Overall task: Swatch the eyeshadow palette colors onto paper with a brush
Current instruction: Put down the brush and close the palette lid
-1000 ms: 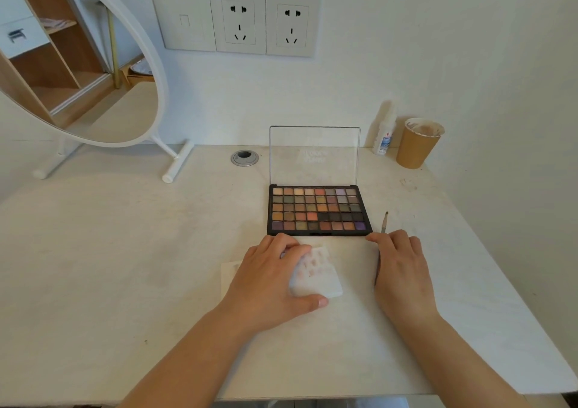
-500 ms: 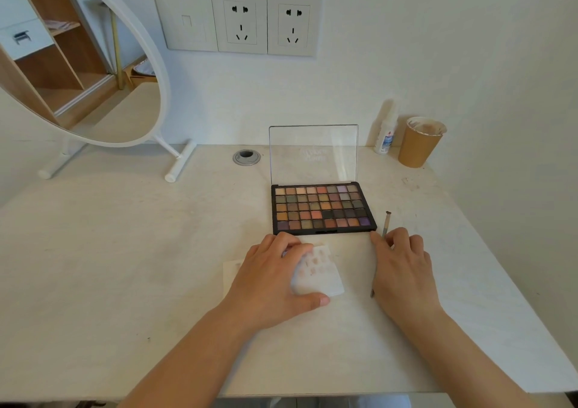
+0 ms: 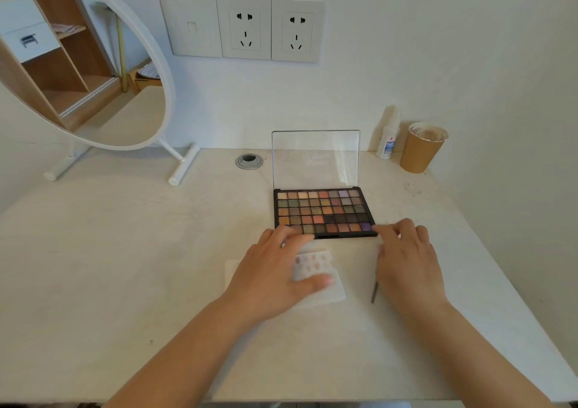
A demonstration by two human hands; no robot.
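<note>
Your eyeshadow palette (image 3: pixel 323 212) sat on the worktop (image 3: pixel 125 251) with its clear lid (image 3: pixel 316 157) standing upright behind the rows of colour pans. Everything else is placed from that palette.

Just in front of it, toward you, lay the white paper (image 3: pixel 322 279), flat on the worktop and carrying a cluster of small pinkish-brown swatches. Your left hand (image 3: pixel 275 276) rested on the paper with the fingers straight and spread; its fingertips reached the palette's near left corner, and the thumb pressed down on the paper below the swatches. It held nothing.

At the palette's near right corner was your right hand (image 3: pixel 406 260), palm down, fingers loosely extended, with the index fingertip touching or almost touching that corner; motion blur hid which. The brush (image 3: pixel 374 292) lay on the worktop in front of the palette and to its right, between the paper and your right hand, its dark lower end poking out beside the hand. The frame did not make clear whether the hand gripped the brush or merely lay over it.

Behind the palette and to its right, against the wall, stood a small white bottle (image 3: pixel 387 140) and a brown paper cup (image 3: pixel 420 148). Behind and to its left were a round cable grommet (image 3: pixel 249 161) and, farther left, a white-framed mirror (image 3: pixel 93 73). Wall sockets (image 3: pixel 244 27) were above the palette.
</note>
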